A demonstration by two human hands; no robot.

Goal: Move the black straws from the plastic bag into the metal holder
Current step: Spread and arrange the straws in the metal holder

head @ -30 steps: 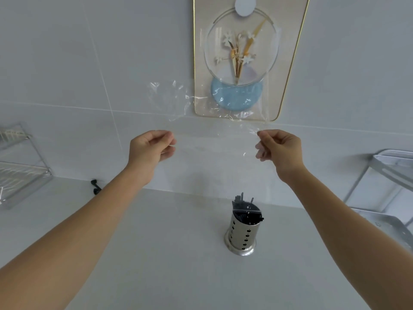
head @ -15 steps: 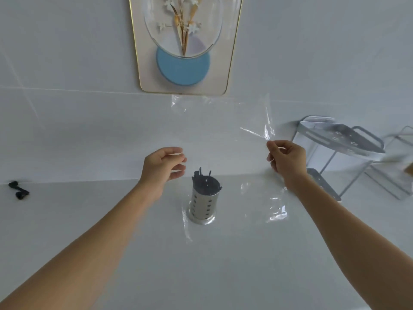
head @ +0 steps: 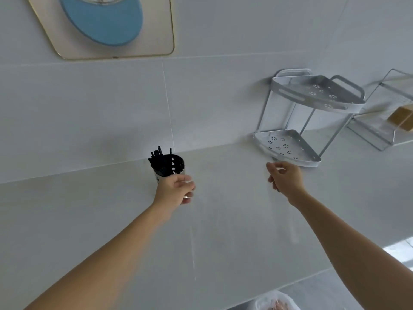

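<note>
the desk [head: 223, 231] fills most of the view, a pale surface that meets the tiled wall along its far edge. on it, toward the far right corner, stands a two-tier corner rack [head: 308, 117]. the plastic bag [head: 243, 220] is the next largest thing, though almost invisible: a clear sheet stretched between the two hands and draping toward the near edge, readable only by faint glints down its sides. it looks empty, with no dark shapes in it.

the left hand [head: 173, 190] sits just in front of the metal holder [head: 168, 170], which stands close to the far edge, left of centre. the fingers are curled in; they seem to pinch a corner of the bag, and whether they also touch the holder i cannot tell. the right hand [head: 286, 179] is well apart to the right, just in front of the rack's lower tier, fingers closed in a pinch on what appears to be the bag's other top corner.

the black straws [head: 159, 161] stand upright in the holder, long axis near vertical, leaning slightly left, tips above the rim.

judging from this, the transfer looks done. what remains turns on the bag's span, which runs left to right across the desk, with the left hand by far the nearer to the holder. carrying that corner away without brushing the straw tips seems the only care needed.
</note>
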